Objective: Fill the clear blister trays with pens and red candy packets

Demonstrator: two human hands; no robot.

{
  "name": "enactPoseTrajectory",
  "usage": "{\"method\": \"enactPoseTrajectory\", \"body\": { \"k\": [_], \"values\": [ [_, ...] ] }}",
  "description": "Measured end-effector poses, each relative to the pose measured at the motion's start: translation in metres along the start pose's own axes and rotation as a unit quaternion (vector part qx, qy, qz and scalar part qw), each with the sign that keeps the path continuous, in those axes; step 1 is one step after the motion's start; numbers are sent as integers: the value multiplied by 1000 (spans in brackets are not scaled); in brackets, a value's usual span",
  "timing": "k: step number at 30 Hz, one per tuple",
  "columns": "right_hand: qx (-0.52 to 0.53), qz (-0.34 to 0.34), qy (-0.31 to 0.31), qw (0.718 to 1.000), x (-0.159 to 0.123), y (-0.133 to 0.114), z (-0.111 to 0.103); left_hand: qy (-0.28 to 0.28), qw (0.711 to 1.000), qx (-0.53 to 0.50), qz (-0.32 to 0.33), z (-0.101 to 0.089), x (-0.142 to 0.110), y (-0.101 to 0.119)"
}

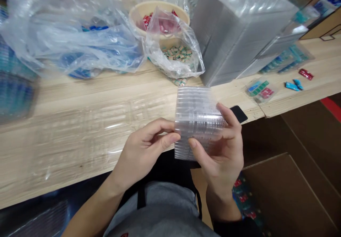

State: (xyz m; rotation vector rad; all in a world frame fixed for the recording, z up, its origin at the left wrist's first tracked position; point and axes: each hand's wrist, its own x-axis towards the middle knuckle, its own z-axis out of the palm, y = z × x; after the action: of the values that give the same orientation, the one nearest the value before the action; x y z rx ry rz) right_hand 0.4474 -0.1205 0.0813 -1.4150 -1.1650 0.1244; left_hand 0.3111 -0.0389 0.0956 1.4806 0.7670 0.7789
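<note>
1. Stack of clear, ridged plastic trays (pixel 198 123): thin, glossy layers nested closely, held in both hands at the front edge of the pale wood-grain table (pixel 112 88).
2. Our left hand (pixel 145 152): thumb and forefinger pinched together on the stack's left edge.
3. Our right hand (pixel 221 155): clamped around the stack's right side, the thumb pressed on the near face.
4. Transparent moulded plastic sheeting (pixel 80 134): flat on the table at left; we see wood grain through its raised, angular outlines.
5. Tall, block-like stack of greyish clear plastic (pixel 239 42): smooth-sided, standing beyond our right hand.
6. Markings: small red pieces (pixel 306 74) at far right bear white marks too small for us to read; bright blue pieces (pixel 292 86) lie near them.
7. Round cream-coloured basin (pixel 160 3): contains red, white-marked items. Against its front, a crumpled clear plastic bag (pixel 176 68) holds many small tan-and-green pieces.
8. Large, wrinkled translucent bag (pixel 93 43): blue contents show through, too blurred for us to identify.
9. Flat clear packet (pixel 259 91): we distinguish blue, green and red pieces within.
</note>
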Motion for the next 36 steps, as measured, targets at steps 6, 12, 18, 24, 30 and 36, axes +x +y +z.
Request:
{"method": "enactPoseTrajectory", "body": {
  "k": [6,12,18,24,30,36],
  "values": [
    [-5,69,10,998,-16,31,-15,-77,991,-86,-74,26,17,-26],
    [1,85,26,996,-27,42,-23,-108,982,-111,-109,39,21,-41],
    [7,60,14,998,-24,39,-19,-74,985,-97,-122,34,19,-42],
    [-34,51,115,992,-17,55,-38,12,989,-86,-120,13,23,-48],
    [-49,-12,176,983,3,75,-34,30,982,-150,-110,5,21,-39],
    [-102,-57,226,967,49,147,-1,47,976,-181,-113,-5,6,-29]
  ]
}}
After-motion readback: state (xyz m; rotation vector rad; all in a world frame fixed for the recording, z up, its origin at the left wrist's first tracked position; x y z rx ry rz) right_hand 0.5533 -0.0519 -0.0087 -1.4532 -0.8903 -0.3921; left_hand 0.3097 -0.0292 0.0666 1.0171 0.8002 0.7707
